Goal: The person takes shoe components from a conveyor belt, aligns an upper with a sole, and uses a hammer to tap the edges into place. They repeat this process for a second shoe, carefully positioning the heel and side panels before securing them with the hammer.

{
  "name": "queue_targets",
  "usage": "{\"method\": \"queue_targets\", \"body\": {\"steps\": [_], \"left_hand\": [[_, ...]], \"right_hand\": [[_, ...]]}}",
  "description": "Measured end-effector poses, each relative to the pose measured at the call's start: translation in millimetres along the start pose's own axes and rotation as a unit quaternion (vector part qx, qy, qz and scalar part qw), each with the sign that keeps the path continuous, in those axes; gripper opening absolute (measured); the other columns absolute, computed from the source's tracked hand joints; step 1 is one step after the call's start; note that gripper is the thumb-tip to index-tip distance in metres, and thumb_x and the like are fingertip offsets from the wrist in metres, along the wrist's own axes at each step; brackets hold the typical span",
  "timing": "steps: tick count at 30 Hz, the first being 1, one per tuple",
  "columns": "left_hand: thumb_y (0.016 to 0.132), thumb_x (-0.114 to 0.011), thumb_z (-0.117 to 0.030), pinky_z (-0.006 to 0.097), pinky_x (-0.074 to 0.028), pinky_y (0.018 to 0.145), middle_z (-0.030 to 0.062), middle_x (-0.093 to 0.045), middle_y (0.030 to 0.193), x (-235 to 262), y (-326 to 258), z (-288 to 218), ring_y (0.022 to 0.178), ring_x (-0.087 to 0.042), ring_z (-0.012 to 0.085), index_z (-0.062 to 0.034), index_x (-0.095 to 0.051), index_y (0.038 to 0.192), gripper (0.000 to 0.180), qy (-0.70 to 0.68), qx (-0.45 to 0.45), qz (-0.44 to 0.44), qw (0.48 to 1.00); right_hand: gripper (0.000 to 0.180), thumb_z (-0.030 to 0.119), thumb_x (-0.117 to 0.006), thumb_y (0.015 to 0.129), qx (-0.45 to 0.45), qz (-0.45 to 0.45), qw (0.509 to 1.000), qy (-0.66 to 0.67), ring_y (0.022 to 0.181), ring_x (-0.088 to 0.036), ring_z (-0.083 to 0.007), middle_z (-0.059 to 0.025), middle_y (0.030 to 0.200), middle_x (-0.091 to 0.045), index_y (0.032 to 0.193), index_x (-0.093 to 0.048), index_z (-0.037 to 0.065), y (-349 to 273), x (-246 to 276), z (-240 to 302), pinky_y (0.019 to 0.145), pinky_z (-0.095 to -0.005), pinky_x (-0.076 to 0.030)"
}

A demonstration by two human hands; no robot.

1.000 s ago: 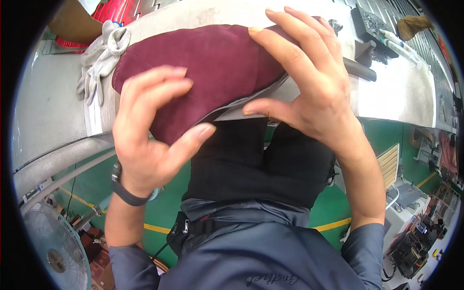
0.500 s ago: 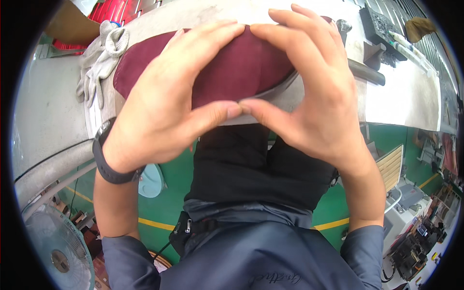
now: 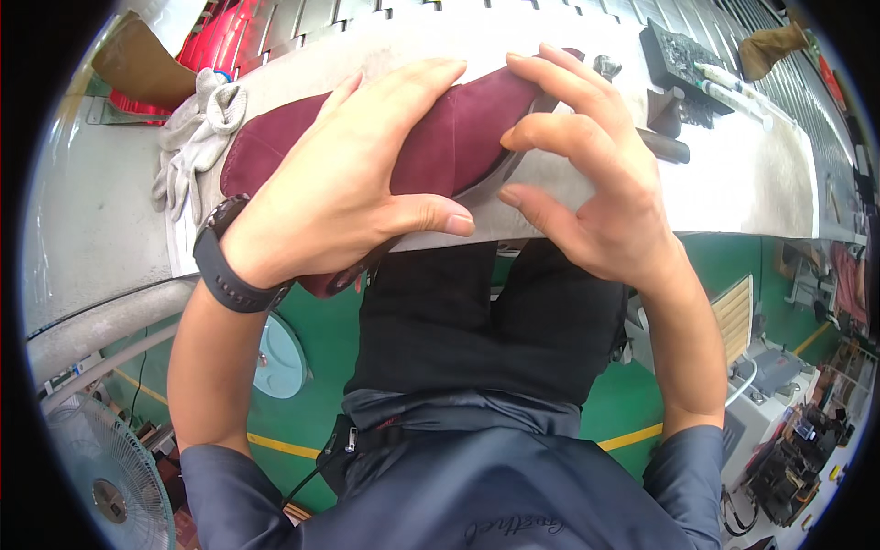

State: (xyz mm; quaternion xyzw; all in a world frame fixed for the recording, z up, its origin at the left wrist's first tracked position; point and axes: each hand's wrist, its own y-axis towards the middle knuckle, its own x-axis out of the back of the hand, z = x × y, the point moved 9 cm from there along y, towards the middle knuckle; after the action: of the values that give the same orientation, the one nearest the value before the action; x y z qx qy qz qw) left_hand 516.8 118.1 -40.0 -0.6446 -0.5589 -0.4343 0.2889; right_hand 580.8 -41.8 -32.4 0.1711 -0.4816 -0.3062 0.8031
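Observation:
A burgundy suede boot (image 3: 427, 156) lies on its side across the pale work surface, its dark sole edge (image 3: 495, 174) toward me. Over its middle stretches my left hand (image 3: 339, 165), fingers extended and thumb held apart; whether the palm presses on it is hidden. Part of the boot shows below that wrist. My right hand (image 3: 596, 174) is at the boot's right end, fingers curved but spread, fingertips by its upper and sole edge. A gap separates right thumb and index finger. Neither hand is closed around anything.
Grey-white knitted gloves (image 3: 197, 137) lie left of the boot, near a brown suede piece (image 3: 142, 64). To the right are a black block (image 3: 678, 64), white pen-like tubes (image 3: 733, 92) and a dark cylindrical bar (image 3: 665, 147). A fan (image 3: 110, 486) stands lower left.
My thumbs have separated and my right hand has drawn back from the left, its index finger bending. The boot has tilted, with its right end now narrower and a part showing below my left wrist.

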Motion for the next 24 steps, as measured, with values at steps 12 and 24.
{"method": "queue_targets", "body": {"steps": [12, 24], "left_hand": [[0.075, -0.096, -0.03, 0.049, -0.041, 0.121, 0.0194, -0.065, 0.144, 3, 9, -2, 0.137, -0.058, 0.0397, -0.0018, -0.056, 0.152, 0.092, -0.046, 0.065, -0.029, 0.996], [0.074, -0.098, -0.041, 0.049, -0.041, 0.118, 0.0198, -0.065, 0.142, 3, 16, -11, 0.136, -0.059, 0.0398, -0.0025, -0.054, 0.153, 0.098, 0.011, 0.044, -0.021, 0.999]], "right_hand": [[0.039, -0.001, -0.086, 0.07, -0.023, -0.003, 1.0, -0.007, 0.146, -0.054, -0.0514, -0.0263, 0.15, -0.062, 0.106, -0.07, 0.005, 9, -1, 3, 0.122, -0.0579, -0.043], [0.053, -0.01, -0.065, 0.082, -0.173, 0.033, 0.977, -0.123, 0.109, -0.065, -0.0371, -0.0165, 0.12, -0.067, 0.133, -0.071, 0.005, -34, 34, -61, 0.097, -0.0484, -0.053]]}}
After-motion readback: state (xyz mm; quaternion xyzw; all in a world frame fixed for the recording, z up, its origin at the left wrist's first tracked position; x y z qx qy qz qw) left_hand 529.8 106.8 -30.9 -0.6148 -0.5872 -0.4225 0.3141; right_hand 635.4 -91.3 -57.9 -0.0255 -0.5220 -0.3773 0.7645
